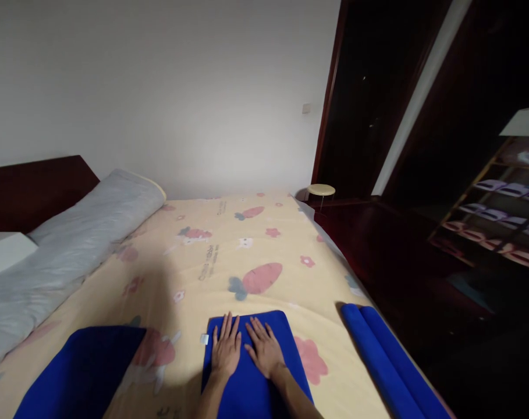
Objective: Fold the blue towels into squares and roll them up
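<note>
A blue cloth [247,401] lies flat on the bed in front of me, with a small white tag [204,338] at its left edge. My left hand [226,349] rests palm down on its left half, fingers stretched out. Beside it, my right hand [264,346] also presses flat on the cloth, fingers spread. Another blue cloth [83,372] lies to the left, partly in shadow. Toward the bed's right edge are two long blue rolls [389,361] side by side. The cloth's near end is out of view.
A carrot-and-rabbit patterned sheet [220,233] covers the bed. Along the left lies a long grey pillow [93,227] by a dark headboard [37,180]. Beyond the bed's right side stand a round stool [320,190] and a shoe rack [495,203] on a dark floor.
</note>
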Demonstrator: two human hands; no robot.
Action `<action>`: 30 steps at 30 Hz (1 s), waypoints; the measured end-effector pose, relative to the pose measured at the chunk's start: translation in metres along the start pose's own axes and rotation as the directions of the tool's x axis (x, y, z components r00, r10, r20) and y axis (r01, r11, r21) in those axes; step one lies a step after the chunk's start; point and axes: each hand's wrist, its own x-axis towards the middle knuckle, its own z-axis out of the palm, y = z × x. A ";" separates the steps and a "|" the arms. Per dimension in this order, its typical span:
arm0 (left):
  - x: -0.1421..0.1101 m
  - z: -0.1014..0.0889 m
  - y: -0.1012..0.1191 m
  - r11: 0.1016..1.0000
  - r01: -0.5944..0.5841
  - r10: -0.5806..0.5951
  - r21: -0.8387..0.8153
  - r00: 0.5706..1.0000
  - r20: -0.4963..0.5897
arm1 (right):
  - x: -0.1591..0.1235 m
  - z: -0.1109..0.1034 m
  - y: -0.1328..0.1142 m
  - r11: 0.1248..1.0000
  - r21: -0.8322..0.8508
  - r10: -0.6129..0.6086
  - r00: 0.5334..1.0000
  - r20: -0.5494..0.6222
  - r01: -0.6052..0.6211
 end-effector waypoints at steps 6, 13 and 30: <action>-0.009 -0.003 -0.048 0.985 0.155 -0.153 0.077 0.988 -0.034 | -0.012 -0.015 0.054 0.957 -0.081 0.269 0.959 -0.093 -0.277; -0.005 -0.010 -0.048 0.984 0.167 -0.171 0.063 0.983 0.069 | -0.013 -0.006 0.070 0.918 -0.122 0.368 0.925 -0.095 -0.378; -0.012 0.008 0.033 0.989 -0.134 0.141 -0.063 0.980 0.139 | -0.008 0.009 -0.010 0.999 -0.033 -0.018 1.000 0.011 0.019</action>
